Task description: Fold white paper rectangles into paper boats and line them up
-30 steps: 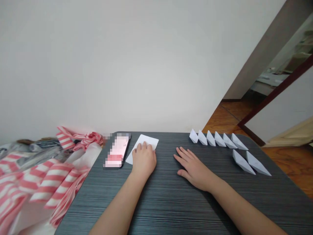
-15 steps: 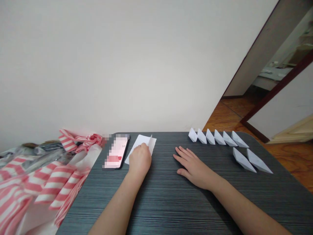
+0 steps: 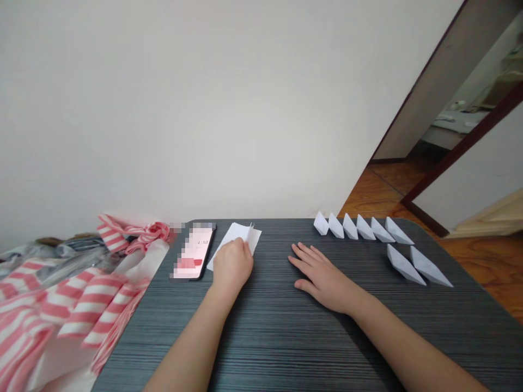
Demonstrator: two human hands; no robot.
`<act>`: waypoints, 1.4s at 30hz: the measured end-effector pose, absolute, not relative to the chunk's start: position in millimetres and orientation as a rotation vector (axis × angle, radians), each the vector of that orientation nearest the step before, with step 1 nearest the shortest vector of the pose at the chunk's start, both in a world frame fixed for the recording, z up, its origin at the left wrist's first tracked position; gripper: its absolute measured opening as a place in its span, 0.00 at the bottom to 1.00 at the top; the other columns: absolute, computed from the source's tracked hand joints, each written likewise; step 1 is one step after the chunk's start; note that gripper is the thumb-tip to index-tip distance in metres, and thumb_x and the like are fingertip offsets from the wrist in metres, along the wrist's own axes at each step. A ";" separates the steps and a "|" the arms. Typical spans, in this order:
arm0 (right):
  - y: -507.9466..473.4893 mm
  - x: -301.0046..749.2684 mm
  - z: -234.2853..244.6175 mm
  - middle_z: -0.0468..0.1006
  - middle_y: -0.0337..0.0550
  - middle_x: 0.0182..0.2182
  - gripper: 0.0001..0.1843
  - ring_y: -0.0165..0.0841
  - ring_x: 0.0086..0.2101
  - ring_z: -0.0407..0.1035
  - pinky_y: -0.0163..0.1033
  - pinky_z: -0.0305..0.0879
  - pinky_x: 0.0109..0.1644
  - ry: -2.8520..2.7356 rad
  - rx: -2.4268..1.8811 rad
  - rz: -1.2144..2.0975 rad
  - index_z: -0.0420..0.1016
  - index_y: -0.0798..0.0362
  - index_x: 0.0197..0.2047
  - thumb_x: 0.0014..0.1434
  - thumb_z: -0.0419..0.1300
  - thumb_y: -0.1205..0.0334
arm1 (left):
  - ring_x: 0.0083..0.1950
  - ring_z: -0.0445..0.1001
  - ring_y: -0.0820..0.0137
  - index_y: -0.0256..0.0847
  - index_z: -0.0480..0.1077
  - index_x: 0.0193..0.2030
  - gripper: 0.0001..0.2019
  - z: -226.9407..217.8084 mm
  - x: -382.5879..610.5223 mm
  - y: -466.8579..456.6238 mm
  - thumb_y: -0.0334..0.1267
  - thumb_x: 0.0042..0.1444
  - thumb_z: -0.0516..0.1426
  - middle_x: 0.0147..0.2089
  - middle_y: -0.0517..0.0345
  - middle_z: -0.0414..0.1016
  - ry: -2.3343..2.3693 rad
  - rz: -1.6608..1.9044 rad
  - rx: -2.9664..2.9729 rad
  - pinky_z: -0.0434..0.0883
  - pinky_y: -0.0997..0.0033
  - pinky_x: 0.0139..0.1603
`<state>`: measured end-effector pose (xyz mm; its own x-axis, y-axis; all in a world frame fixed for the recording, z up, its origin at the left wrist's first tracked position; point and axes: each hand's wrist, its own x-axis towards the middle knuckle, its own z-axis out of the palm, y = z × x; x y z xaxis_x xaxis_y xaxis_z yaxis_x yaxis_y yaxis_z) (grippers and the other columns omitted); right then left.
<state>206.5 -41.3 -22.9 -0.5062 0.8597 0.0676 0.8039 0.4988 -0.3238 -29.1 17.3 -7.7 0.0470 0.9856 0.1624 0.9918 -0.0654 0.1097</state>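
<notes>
My left hand (image 3: pixel 232 267) rests on a sheet of white paper (image 3: pixel 235 238) with its fingers curled, and a small corner of the sheet stands up beside the fingertips (image 3: pixel 250 231). The hand hides the sheet's near part. My right hand (image 3: pixel 322 277) lies flat and spread on the dark grey wood-grain table (image 3: pixel 347 337), touching nothing else. Beyond and to its right stand several folded white paper boats (image 3: pixel 363 228) in a row, and two larger ones (image 3: pixel 402 265) lie just in front of the row's right end.
A smartphone (image 3: pixel 192 251) with a blurred, lit pink screen lies on the table left of the sheet. Red-and-white striped plastic bags (image 3: pixel 81 305) are heaped beyond the table's left edge. A wall stands behind the table, and a wooden floor (image 3: pixel 486 267) shows to the right.
My left hand has gone from lying flat on the sheet to curled fingers, and a corner of the paper now stands up. My right hand has not moved.
</notes>
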 end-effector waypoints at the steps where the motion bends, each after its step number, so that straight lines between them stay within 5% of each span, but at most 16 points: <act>1: -41.4 206.6 -22.9 0.48 0.49 0.64 0.30 0.43 0.63 0.39 0.53 0.40 0.64 -2.525 -1.425 0.365 0.56 0.52 0.63 0.61 0.51 0.50 | 0.36 0.73 0.58 0.37 0.69 0.33 0.18 -7.4 -29.0 17.2 0.42 0.61 0.41 0.33 0.46 0.75 -2.131 -0.299 -2.247 0.63 0.65 0.33; 16: -41.2 207.8 -23.8 0.49 0.49 0.64 0.30 0.43 0.63 0.39 0.54 0.40 0.64 -2.485 -1.398 0.408 0.57 0.51 0.63 0.60 0.53 0.51 | 0.28 0.73 0.58 0.37 0.62 0.43 0.13 4.6 -30.1 15.7 0.40 0.62 0.41 0.26 0.50 0.72 -2.142 -0.503 -2.091 0.62 0.65 0.28; 22: -40.5 210.2 -25.6 0.55 0.51 0.62 0.29 0.43 0.62 0.44 0.54 0.41 0.64 -2.364 -1.377 0.485 0.58 0.53 0.62 0.60 0.54 0.53 | 0.28 0.69 0.68 0.40 0.60 0.41 0.11 7.2 -16.9 6.9 0.44 0.61 0.45 0.27 0.58 0.68 -2.193 -1.512 -2.230 0.62 0.73 0.29; 25: -40.8 210.2 -25.0 0.61 0.51 0.59 0.27 0.41 0.60 0.52 0.52 0.47 0.63 -2.147 -1.337 0.580 0.57 0.54 0.62 0.60 0.53 0.56 | 0.27 0.67 0.72 0.41 0.58 0.40 0.10 -3.0 -4.4 3.3 0.45 0.60 0.45 0.29 0.60 0.68 -2.233 -2.181 -2.470 0.64 0.75 0.28; 28: -40.8 208.0 -24.7 0.66 0.51 0.56 0.26 0.39 0.53 0.62 0.48 0.58 0.57 -1.842 -1.259 0.785 0.53 0.53 0.63 0.62 0.50 0.59 | 0.25 0.66 0.74 0.42 0.56 0.39 0.09 -10.2 5.7 -0.9 0.45 0.60 0.45 0.29 0.62 0.68 -2.264 -2.461 -2.696 0.64 0.76 0.27; 32: -39.6 204.7 -26.9 0.77 0.46 0.38 0.16 0.36 0.36 0.72 0.42 0.68 0.41 -1.489 -1.260 1.054 0.64 0.54 0.51 0.62 0.50 0.57 | 0.24 0.66 0.74 0.42 0.56 0.38 0.10 -12.5 10.9 -6.5 0.46 0.59 0.47 0.27 0.63 0.68 -2.400 -2.207 -2.904 0.63 0.77 0.24; 35: -38.2 204.4 -29.8 0.75 0.39 0.26 0.10 0.31 0.26 0.69 0.35 0.65 0.29 -1.371 -1.302 1.110 0.68 0.54 0.38 0.59 0.53 0.56 | 0.22 0.66 0.74 0.42 0.58 0.40 0.11 -13.7 9.8 -7.9 0.47 0.57 0.49 0.23 0.65 0.66 -2.486 -1.973 -2.939 0.60 0.77 0.21; 42: -38.9 207.2 -32.2 0.71 0.35 0.20 0.11 0.27 0.18 0.61 0.31 0.56 0.19 -1.304 -1.314 1.141 0.69 0.53 0.38 0.57 0.55 0.55 | 0.19 0.64 0.75 0.40 0.61 0.47 0.17 -14.8 6.1 -5.7 0.47 0.55 0.52 0.20 0.66 0.64 -2.435 -1.955 -3.179 0.57 0.79 0.19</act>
<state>207.2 -38.9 -32.2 0.0046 1.0000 -0.0034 0.1366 -0.0040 -0.9906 6.1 -5.7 -14.8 0.3844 0.9131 -0.1362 0.0643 0.1207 0.9906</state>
